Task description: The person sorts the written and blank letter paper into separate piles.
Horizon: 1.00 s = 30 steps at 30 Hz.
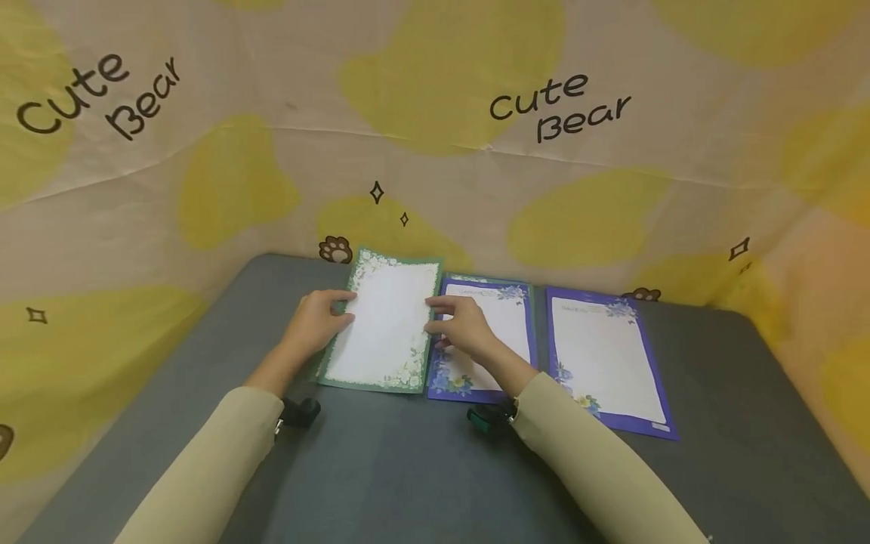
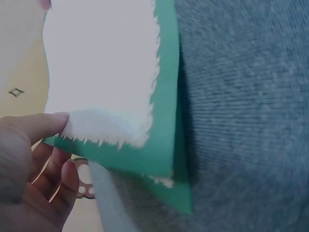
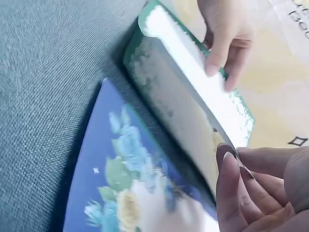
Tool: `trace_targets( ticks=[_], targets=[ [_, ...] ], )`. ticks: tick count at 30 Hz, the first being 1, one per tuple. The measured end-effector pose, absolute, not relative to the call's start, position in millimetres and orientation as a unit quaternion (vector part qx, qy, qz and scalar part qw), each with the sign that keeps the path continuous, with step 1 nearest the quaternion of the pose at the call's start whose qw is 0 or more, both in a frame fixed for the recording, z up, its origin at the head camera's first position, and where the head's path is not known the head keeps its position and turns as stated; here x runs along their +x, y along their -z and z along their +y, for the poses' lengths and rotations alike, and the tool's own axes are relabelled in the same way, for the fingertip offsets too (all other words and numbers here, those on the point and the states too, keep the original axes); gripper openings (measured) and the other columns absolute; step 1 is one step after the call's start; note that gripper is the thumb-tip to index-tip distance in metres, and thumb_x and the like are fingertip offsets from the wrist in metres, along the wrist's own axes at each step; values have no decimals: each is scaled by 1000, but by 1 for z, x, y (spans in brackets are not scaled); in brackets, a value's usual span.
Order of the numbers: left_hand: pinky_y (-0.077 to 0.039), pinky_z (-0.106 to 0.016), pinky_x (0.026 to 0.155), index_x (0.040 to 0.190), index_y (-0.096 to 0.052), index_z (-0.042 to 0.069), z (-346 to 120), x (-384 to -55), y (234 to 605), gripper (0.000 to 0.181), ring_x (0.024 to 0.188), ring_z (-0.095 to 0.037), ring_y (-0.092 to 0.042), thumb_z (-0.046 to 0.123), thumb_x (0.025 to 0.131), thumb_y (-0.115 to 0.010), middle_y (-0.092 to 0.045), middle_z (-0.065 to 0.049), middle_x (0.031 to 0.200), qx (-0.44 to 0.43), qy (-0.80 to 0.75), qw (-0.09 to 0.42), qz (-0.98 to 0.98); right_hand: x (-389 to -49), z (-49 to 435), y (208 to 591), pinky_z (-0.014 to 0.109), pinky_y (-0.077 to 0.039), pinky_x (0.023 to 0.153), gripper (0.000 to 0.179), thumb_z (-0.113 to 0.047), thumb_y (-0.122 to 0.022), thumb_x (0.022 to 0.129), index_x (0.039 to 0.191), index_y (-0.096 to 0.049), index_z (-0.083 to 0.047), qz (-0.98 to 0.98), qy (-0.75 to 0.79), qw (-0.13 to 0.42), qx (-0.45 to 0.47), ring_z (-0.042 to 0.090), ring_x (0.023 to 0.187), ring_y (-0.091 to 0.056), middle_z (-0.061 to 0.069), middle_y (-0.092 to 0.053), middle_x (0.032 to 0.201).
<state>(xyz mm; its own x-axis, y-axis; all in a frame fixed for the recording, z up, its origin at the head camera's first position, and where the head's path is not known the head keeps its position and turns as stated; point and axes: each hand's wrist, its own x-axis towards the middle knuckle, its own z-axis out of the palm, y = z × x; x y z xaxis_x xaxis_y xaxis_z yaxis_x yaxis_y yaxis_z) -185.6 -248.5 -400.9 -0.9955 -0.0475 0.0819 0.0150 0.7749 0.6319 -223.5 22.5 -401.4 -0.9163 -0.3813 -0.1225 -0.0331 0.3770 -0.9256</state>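
Note:
A sheet of paper with a green floral border [image 1: 384, 325] is held by its two long sides, lifted and slightly bowed. My left hand [image 1: 316, 321] pinches its left edge; the left wrist view shows the thumb [image 2: 55, 123] on the white face and the fingers behind. On the opposite edge, my right hand [image 1: 465, 325] pinches the paper between thumb and fingers. Under the raised sheet lies a second green-bordered sheet [image 3: 176, 104], mostly hidden from the head view. Below the right hand is a blue-bordered sheet [image 1: 510, 325] with blue and yellow flowers.
Another blue-bordered sheet [image 1: 601, 355] lies farther right. A green edge shows beneath the middle blue-bordered sheet. All rest on a grey cloth-covered table [image 1: 381, 468], with a yellow-patterned curtain [image 1: 435, 174] hanging close behind. Dark wrist devices [image 1: 492, 415] sit under both wrists.

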Motion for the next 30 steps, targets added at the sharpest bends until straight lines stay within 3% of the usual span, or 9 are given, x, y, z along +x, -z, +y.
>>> trace_targets(
  ticks=[6, 9, 11, 13, 16, 20, 22, 28, 30],
  targets=[
    [-34, -33, 51, 135, -65, 7, -252, -191, 410, 42, 52, -16, -32, 13, 94, -68, -50, -7, 56, 35, 300, 32, -953, -230, 12, 412, 28, -61, 60, 49, 0, -73, 89, 136, -64, -8, 817, 538, 178, -110, 15, 67, -67, 19, -60, 141],
    [-52, -45, 71, 137, -63, 7, -253, -192, 414, 43, 68, -29, -57, 15, 95, -67, -72, -23, 96, 43, 288, 23, -956, -231, 8, 418, 29, -61, 58, 48, -1, -73, 89, 136, -64, -7, 838, 507, 157, -126, 16, 57, -68, 21, -62, 139],
    [-52, -53, 89, 138, -62, 6, -253, -191, 415, 44, 83, -34, -61, 16, 96, -66, -66, -26, 128, 48, 284, 17, -957, -230, 6, 420, 31, -63, 65, 47, -3, -73, 89, 135, -64, -6, 856, 478, 137, -143, 20, 56, -69, 21, -64, 137],
    [-50, -57, 97, 139, -62, 7, -253, -192, 417, 44, 92, -36, -62, 17, 96, -66, -58, -26, 142, 55, 284, 11, -957, -230, 4, 422, 34, -63, 77, 45, -5, -73, 89, 134, -65, -5, 871, 450, 117, -160, 23, 62, -73, 21, -66, 133],
    [-49, -59, 99, 140, -60, 8, -252, -193, 419, 45, 102, -40, -63, 18, 97, -65, -57, -25, 144, 56, 283, 5, -957, -229, 4, 423, 38, -59, 95, 44, -6, -74, 89, 132, -66, -5, 888, 416, 93, -171, 26, 77, -76, 19, -68, 129],
    [-45, -64, 105, 142, -59, 9, -248, -194, 418, 46, 135, -46, -51, 20, 97, -65, -55, -24, 146, 52, 265, 3, -963, -228, 6, 420, 40, -59, 94, 45, -8, -73, 90, 134, -65, -4, 892, 407, 94, -171, 28, 74, -75, 19, -68, 131],
    [-45, -65, 105, 142, -58, 7, -246, -193, 417, 47, 135, -47, -50, 22, 98, -64, -54, -25, 146, 49, 233, 2, -971, -227, 9, 417, 40, -60, 93, 45, -12, -72, 92, 136, -63, -5, 891, 409, 99, -172, 29, 72, -75, 19, -67, 133],
    [-50, -64, 97, 136, -59, -4, -231, -185, 412, 48, 126, -49, -52, 28, 100, -63, -53, -29, 142, 26, 95, 34, -995, -215, 36, 404, 42, -60, 91, 43, -22, -69, 95, 135, -64, -4, 884, 417, 61, -202, 30, 109, -73, 14, -69, 132],
    [-50, -63, 97, 134, -60, -5, -220, -184, 410, 47, 125, -49, -53, 26, 99, -63, -54, -30, 140, 9, 84, 52, -995, -212, 52, 402, 41, -62, 87, 42, -23, -70, 95, 132, -66, -4, 880, 423, 44, -210, 30, 107, -74, 13, -71, 130]
  ],
)
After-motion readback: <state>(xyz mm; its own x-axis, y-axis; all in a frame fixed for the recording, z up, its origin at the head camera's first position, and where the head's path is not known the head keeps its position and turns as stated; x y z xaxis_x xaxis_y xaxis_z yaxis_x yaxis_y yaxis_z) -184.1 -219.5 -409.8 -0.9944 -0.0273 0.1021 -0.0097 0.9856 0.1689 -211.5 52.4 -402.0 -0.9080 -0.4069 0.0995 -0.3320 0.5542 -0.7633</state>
